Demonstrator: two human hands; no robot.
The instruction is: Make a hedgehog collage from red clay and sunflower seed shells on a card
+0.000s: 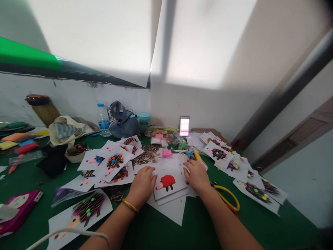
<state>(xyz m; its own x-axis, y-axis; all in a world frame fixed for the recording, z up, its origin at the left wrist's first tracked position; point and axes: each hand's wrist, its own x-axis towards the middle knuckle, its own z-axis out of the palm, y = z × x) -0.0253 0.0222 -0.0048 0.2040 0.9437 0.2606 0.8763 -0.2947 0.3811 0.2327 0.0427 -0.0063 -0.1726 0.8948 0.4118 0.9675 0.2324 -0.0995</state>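
A white paper card (159, 194) bearing a red clay hedgehog body with a pink snout and dark feet lies in front of me on a few other sheets. My left hand (143, 184), with a gold bangle on the wrist, holds the card's left edge, fingers bent and thumb towards the picture. At the opposite edge, my right hand (197, 175) grips the card with curved fingers; parts of its fingertips are hard to make out. Behind the card are a pile of striped sunflower seeds (145, 155) and a pink clay block (167, 153).
Seed-covered hedgehog cards (114, 161) overlap at left, with more cards (218, 152) at right. Yellow-handled scissors (229, 194) lie beside my right forearm. A phone (185, 126), water bottle (103, 119) and blue bag (123, 121) stand along the wall. A pale cable (78, 230) crosses lower left.
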